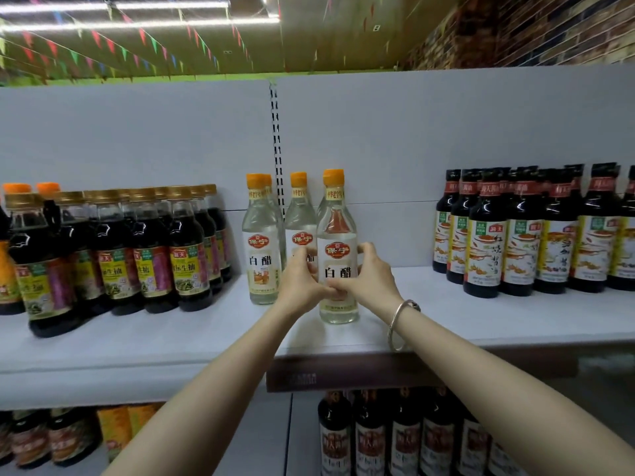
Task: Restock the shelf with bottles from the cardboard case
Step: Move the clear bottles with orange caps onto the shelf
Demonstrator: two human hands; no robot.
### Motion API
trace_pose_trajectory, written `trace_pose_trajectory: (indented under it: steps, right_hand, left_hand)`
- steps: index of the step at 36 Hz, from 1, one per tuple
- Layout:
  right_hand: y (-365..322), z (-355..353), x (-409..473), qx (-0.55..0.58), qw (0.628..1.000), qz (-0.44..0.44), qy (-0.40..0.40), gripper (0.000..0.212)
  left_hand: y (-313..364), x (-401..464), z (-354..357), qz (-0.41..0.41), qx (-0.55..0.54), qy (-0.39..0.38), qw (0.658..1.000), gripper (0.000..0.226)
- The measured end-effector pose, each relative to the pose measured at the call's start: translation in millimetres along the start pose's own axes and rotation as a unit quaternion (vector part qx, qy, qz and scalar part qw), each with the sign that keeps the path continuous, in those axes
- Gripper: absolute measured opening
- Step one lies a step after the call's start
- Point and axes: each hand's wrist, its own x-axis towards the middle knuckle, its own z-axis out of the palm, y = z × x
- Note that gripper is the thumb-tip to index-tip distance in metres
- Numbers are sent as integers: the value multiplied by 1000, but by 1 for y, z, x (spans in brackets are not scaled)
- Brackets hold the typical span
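A clear vinegar bottle (337,235) with an orange cap and white label stands upright near the front of the white top shelf (446,317). Both hands wrap its lower body: my left hand (302,280) from the left, my right hand (369,273) from the right, a silver bangle on that wrist. Behind it stand more of the same bottles, one at the left (262,242) and one partly hidden at the middle (299,214), with further ones behind. The cardboard case is not in view.
Dark soy sauce bottles (154,255) crowd the shelf's left side, and another dark group (522,235) fills the right. Bare shelf lies between the vinegar and the right group. A lower shelf holds more dark bottles (388,438). A slotted upright (276,146) runs up the back panel.
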Motion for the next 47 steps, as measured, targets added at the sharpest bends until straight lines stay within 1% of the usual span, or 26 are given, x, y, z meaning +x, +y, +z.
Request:
trace_pose_trajectory:
  steps: [3, 10, 17, 21, 36, 47]
  right_hand:
    - [3, 2, 4, -16, 1000, 13, 12, 59]
    - [10, 4, 19, -25, 998, 31, 37, 56]
    - [14, 11, 36, -9, 998, 47, 44, 55]
    - [16, 17, 43, 0, 998, 49, 50, 55]
    - [15, 31, 62, -9, 997, 61, 54, 58]
    - [12, 31, 60, -12, 997, 67, 46, 57]
  left_hand:
    - [-2, 0, 6, 22, 14, 14, 1000, 84]
    - [-11, 2, 5, 53, 87, -5, 995, 94]
    - [-21, 7, 1, 35, 117, -28, 992, 100]
    - [-25, 12, -1, 27, 132, -34, 990, 101]
    - [-42, 26, -8, 51, 204, -16, 977, 101]
    - [-38, 22, -10, 42, 217, -22, 975, 100]
